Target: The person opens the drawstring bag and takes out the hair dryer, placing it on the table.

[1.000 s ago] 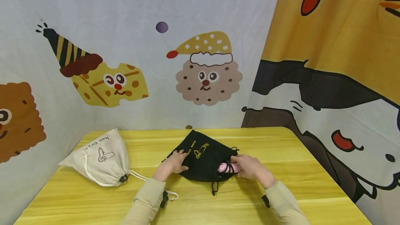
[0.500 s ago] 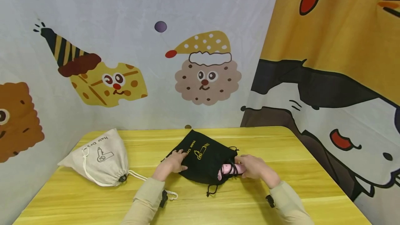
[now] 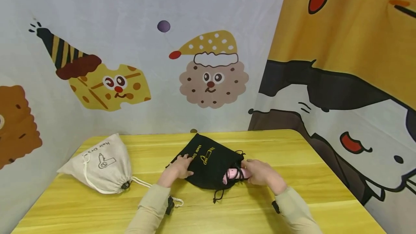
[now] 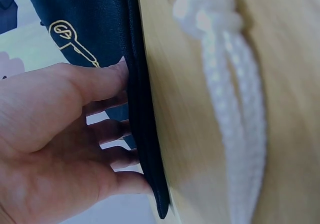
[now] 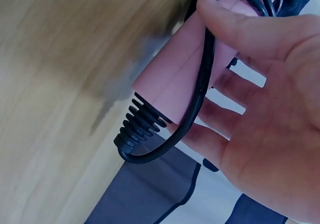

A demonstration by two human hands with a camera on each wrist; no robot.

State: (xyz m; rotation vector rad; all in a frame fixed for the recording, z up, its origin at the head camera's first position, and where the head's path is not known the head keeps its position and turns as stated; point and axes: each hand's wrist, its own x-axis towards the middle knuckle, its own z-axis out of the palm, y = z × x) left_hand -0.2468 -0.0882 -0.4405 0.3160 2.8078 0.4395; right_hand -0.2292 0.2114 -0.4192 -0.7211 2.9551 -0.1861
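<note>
A black drawstring bag [image 3: 208, 161] with yellow hair-dryer lettering lies on the table. My left hand [image 3: 177, 169] rests on its left part, fingers spread; in the left wrist view, the thumb and fingertips of that hand [image 4: 65, 129] press on the cloth. At the bag's right-hand mouth, a pink hair dryer [image 3: 233, 174] shows partly. My right hand [image 3: 262, 172] grips its end. In the right wrist view the thumb lies over the pink handle [image 5: 172, 73] and its black cord [image 5: 202, 78], with fingers behind. The rest of the dryer is hidden by the bag.
A beige drawstring bag [image 3: 104, 165], also printed for a hair dryer, lies full-looking at the table's left. Its white cord [image 3: 141, 181] runs toward my left forearm. A cartoon-printed curtain [image 3: 156, 93] stands behind the wooden table [image 3: 208, 216].
More of the pink dryer shows at the bag's mouth than one second ago. My right hand drew right, then came slightly back left. My left hand stays on the bag; the view shifted a little.
</note>
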